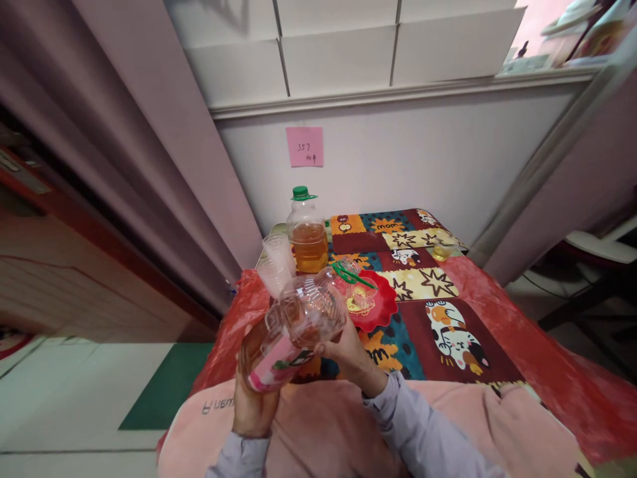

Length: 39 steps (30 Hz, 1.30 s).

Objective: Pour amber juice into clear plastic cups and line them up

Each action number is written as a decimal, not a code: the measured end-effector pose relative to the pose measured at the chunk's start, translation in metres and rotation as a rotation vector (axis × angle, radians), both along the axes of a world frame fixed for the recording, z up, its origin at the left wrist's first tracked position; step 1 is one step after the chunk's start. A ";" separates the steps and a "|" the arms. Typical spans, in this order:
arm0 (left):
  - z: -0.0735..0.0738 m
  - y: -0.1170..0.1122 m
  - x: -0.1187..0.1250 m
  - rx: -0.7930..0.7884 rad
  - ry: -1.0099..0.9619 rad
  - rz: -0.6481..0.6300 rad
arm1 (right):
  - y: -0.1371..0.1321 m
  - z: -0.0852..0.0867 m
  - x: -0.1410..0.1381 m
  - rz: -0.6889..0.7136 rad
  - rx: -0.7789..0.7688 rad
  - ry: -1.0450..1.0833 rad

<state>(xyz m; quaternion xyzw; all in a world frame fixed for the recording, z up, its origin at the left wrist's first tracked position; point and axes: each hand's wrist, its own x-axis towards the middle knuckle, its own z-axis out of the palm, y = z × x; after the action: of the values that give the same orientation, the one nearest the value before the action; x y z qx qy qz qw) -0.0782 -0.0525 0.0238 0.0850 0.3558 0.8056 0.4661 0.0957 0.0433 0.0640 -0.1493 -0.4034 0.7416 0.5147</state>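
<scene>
A large clear plastic bottle (pixel 312 309) with a pink label lies tilted between my hands, its neck pointing away to the right. A green ring and strap circle the neck; whether a cap is on I cannot make out. My left hand (pixel 256 398) is wrapped round the base end. My right hand (pixel 354 358) grips the body from the right side, its thumb on the plastic. Beyond the neck lies a red scalloped plate (pixel 383 309) with a yellow design or contents in it.
A jug of amber liquid (pixel 309 247) with a green cap stands behind, beside stacked clear plastic cups (pixel 277 251). A small clear container with yellow liquid (pixel 441 253) sits at the right back. Patterned mats (pixel 423 332) and red plastic sheeting (pixel 542 338) cover the table.
</scene>
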 end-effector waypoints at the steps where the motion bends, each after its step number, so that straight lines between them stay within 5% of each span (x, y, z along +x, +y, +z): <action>1: 0.002 -0.001 0.000 -0.011 0.008 -0.007 | -0.002 -0.001 -0.001 -0.009 -0.006 0.003; 11: 0.026 0.003 -0.012 -0.141 0.187 0.027 | -0.003 -0.024 0.010 -0.004 0.131 -0.052; 19: 0.039 0.011 -0.022 -0.270 0.172 0.080 | 0.006 -0.019 0.022 -0.104 0.203 -0.208; 33: 0.057 0.016 -0.023 -0.418 0.149 0.144 | 0.007 -0.025 0.019 -0.035 0.070 -0.185; 39: 0.049 0.010 -0.026 -0.365 0.174 0.113 | 0.006 -0.031 0.015 -0.045 0.004 -0.157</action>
<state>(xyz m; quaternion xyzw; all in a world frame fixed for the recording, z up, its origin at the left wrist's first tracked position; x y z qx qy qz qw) -0.1041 -0.0426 0.0731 0.0484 0.5390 0.7423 0.3952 0.1107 0.0496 0.0328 -0.2152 -0.4405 0.7151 0.4982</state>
